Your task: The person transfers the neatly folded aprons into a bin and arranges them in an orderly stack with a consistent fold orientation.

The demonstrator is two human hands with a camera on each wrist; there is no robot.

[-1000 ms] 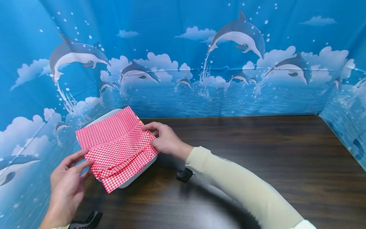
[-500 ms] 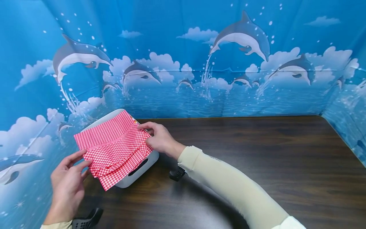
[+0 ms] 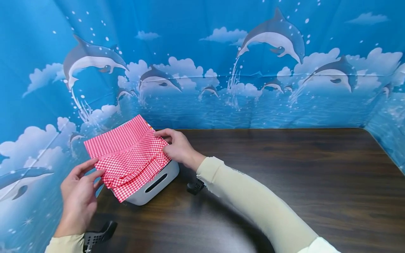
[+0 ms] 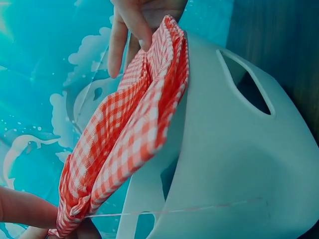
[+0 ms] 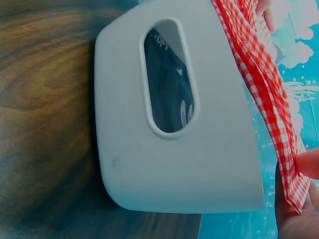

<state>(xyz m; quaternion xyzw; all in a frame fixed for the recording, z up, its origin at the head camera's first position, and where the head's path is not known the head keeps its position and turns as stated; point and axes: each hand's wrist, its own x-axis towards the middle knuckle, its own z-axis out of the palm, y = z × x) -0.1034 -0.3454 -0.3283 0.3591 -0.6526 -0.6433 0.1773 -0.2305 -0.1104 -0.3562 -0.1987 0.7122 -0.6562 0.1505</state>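
Observation:
A folded red-and-white checked cloth is stretched between my two hands above a white plastic basket. My left hand pinches its left edge between thumb and fingers. At the opposite edge, my right hand does the same. Loose folds and layers show along the near side of the cloth in the left wrist view. Space shows between cloth and basket rim in the right wrist view. Through the slot of the basket, dark fabric with white print appears. The cloth hides most of the basket's opening.
The basket stands at the left end of a dark wooden table. Behind and left hangs a blue dolphin-print curtain, close to the basket. Black camera mounts sit at the wrists.
Both hands, still pinching the cloth, dip slightly and then rise and shift back over the basket. More of the basket's front wall and slot shows now. The head view has turned slightly left.

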